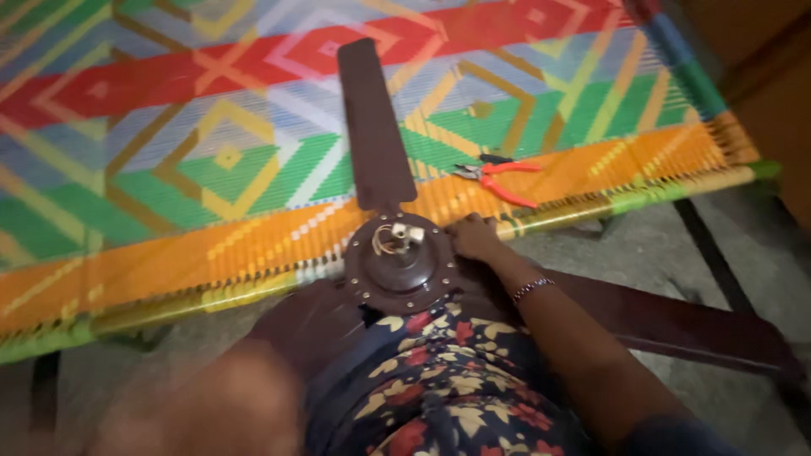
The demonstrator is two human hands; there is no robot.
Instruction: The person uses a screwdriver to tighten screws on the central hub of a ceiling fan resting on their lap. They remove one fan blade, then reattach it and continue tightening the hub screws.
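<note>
View from above of a person's lap, covered in dark floral cloth. A dark brown ceiling fan motor hub (397,263) rests partly on the lap and partly on the edge of a woven cot (211,169) strung in bright orange, green, red and blue patterns. One fan blade (372,127) stretches away across the cot; another blade (676,325) runs off to the right above the grey floor. Loose wires and a small white connector (404,235) sit at the hub's centre.

The right hand (475,238), with a beaded bracelet at the wrist, rests on the hub's right rim, its fingers curled together against the edge. The left hand (220,405) is a large blur at lower left, near the hub; whether its fingers are apart or closed cannot be told.

Red-handled pliers (498,177) lie on the cot just beyond the right hand, untouched.

The hub looks heavy and only half supported, so it could slide off the lap or cot edge if the right hand's hold slackens. The bare wires could snag or bend under pressure
</note>
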